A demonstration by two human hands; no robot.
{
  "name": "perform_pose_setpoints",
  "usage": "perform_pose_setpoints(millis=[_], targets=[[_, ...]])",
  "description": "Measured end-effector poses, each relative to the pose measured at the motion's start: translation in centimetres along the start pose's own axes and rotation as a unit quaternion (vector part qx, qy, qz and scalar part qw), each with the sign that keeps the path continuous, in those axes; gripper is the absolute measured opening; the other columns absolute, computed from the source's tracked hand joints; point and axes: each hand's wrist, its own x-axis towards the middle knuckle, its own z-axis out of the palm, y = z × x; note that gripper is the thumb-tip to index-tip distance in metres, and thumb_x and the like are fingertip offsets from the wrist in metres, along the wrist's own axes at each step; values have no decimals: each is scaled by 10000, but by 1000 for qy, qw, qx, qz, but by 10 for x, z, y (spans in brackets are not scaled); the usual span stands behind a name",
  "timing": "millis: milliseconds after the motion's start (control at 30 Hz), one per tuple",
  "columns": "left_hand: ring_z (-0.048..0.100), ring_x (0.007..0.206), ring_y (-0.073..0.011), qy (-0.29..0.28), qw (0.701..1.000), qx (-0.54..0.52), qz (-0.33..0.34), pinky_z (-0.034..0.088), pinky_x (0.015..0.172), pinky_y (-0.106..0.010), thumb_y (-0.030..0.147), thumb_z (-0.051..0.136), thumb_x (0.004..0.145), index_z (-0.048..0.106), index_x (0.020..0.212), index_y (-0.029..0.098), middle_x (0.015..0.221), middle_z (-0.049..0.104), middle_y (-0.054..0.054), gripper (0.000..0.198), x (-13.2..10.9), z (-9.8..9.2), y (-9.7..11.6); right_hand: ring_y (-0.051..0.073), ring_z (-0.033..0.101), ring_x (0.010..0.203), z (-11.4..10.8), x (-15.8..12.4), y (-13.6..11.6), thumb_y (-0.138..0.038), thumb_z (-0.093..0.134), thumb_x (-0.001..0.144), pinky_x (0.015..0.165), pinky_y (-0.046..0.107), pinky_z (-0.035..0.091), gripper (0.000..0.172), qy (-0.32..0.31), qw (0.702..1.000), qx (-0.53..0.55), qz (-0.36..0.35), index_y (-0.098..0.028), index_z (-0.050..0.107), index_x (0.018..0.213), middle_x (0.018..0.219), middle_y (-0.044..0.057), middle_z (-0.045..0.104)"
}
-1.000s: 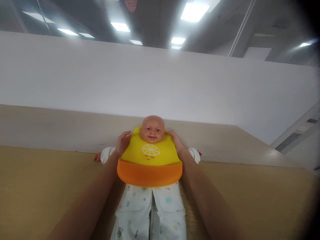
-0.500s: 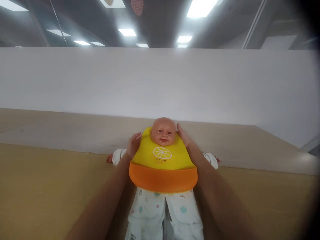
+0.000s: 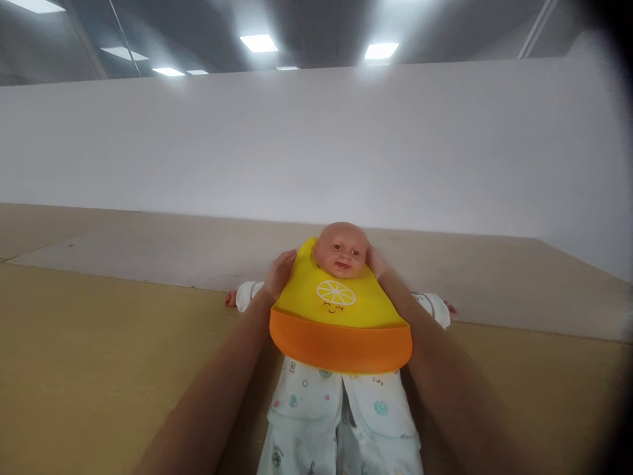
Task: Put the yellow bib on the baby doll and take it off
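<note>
A bald baby doll (image 3: 341, 247) lies face up in white printed clothes (image 3: 306, 422), its arms spread to both sides. Over its chest lies a yellow bib (image 3: 306, 280) with an orange pocket (image 3: 341, 343) and a lemon-slice print. My left hand (image 3: 281, 272) is at the bib's upper left edge, fingers partly hidden behind it. Beside the doll's head, at the bib's upper right edge, is my right hand (image 3: 376, 262), its fingertips hidden behind the head and bib.
The doll lies on a tan surface (image 3: 99, 356) with a paler grey-beige strip (image 3: 148, 247) behind. A white wall (image 3: 297, 145) rises at the back, with ceiling lights above it.
The doll's head has tilted a little, and my right hand has moved in behind it, hiding its fingers. The whole view has shifted slightly, with the doll now further right.
</note>
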Motion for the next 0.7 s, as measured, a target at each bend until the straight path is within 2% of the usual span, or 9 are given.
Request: perform_pose_setpoints(millis=[133,200,333,400,533,700], targets=[[702,887,-289,48,996,35,-73,510,842,-376,305,608,759,695,1096,139,874,762,-76,386,12,-4,1,277,632,1001,-3,-7,8,-552,388,927,974,504,462,549,-40,997,18,57,-108,636,1133,1018,143,711],[707,847,-291,67,992,46,-100,527,786,-377,315,611,746,707,1053,133,843,761,-87,369,19,-6,3,280,623,1007,-8,-6,11,-617,431,884,951,491,479,594,-49,996,23,72,-113,637,1122,971,130,718],[706,788,-305,76,986,80,-123,542,706,-392,304,645,694,718,979,130,783,751,-99,342,33,-10,5,249,618,1013,-17,2,14,-537,542,843,943,409,500,421,-22,999,14,37,-174,658,1023,856,61,727],[699,753,-296,77,984,119,-111,542,691,-393,275,676,663,721,945,136,762,745,-96,318,40,-13,4,251,620,1019,-18,5,15,-507,573,826,940,402,508,362,-13,1000,2,1,-200,665,993,853,50,726],[665,639,-247,128,959,253,-18,537,653,-390,172,717,566,725,848,151,749,738,-83,283,48,-21,-1,261,611,1049,-14,6,16,-518,586,807,934,416,518,345,0,999,-8,-34,-230,669,977,881,44,722],[669,653,-245,122,941,314,-34,541,653,-397,195,718,586,728,786,158,756,733,-91,204,48,-29,-5,274,608,1055,-12,6,16,-505,604,772,922,427,525,351,20,999,-19,-21,-233,665,985,905,53,721]])
